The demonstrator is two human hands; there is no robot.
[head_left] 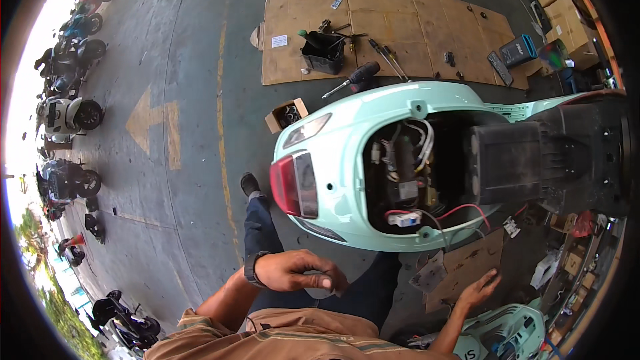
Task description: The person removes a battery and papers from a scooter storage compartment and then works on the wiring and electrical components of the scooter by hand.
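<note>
A mint-green scooter body (320, 207) with a red tail light (285, 185) lies in front of me, its seat opening showing wiring inside. A white connector (404, 219) with red and dark wires rests at the near rim of that opening. My left hand (293, 272), with a dark watch at the wrist, is closed just short of the tail; its fingers are curled toward the thumb, and what they hold, if anything, is hidden. To the right, my right hand (477, 291) is open, fingers stretched out over the edge of a stained cardboard piece (460, 267).
Beyond the scooter, flattened cardboard (300, 13) carries a black bin (323, 57) of tools, screwdrivers (390, 57) and a blue-black box (518, 51). A power driver (363, 75) and a small parts box (287, 115) lie nearer. Mint-green panels (507, 330) sit at lower right; parked motorcycles (70, 113) line the left.
</note>
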